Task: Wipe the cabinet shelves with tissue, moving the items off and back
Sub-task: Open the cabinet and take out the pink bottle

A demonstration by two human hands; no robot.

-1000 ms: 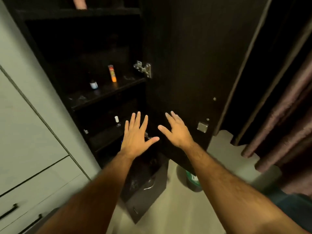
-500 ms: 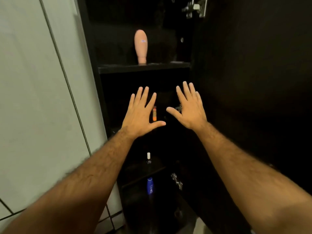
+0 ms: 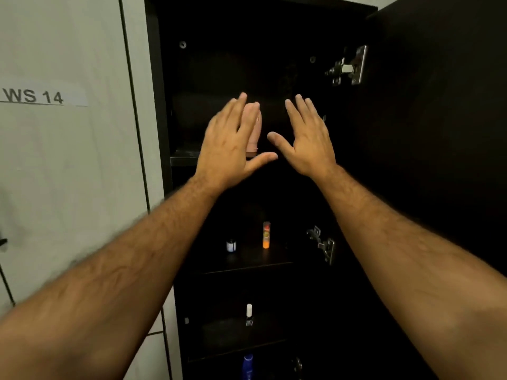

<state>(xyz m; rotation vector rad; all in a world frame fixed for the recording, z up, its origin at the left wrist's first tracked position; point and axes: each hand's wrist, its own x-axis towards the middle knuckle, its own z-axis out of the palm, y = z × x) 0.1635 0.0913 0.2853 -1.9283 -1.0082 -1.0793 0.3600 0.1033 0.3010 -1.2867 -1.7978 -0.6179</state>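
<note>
Both hands are raised before the open dark cabinet (image 3: pixel 175 78), fingers straight and spread, holding nothing. The left hand (image 3: pixel 230 144) partly covers a pale pink bottle (image 3: pixel 253 133) standing on the upper shelf (image 3: pixel 183 157); whether it touches the bottle cannot be told. The right hand (image 3: pixel 307 141) is beside it, apart. No tissue is visible.

Risks, as judged: the pink bottle is tall and stands near the shelf's front edge, so a careless reach could tip it off. The interior is very dark, and small items may be missed or knocked.

On the shelf below stand a small jar (image 3: pixel 231 246) and an orange tube (image 3: pixel 266 235), near each other. Lower still are a white-capped bottle (image 3: pixel 249 314) and a blue bottle (image 3: pixel 247 364). Metal hinges (image 3: pixel 348 67) project at the right, beside the open door (image 3: pixel 439 133), and could catch a wrist.
</note>
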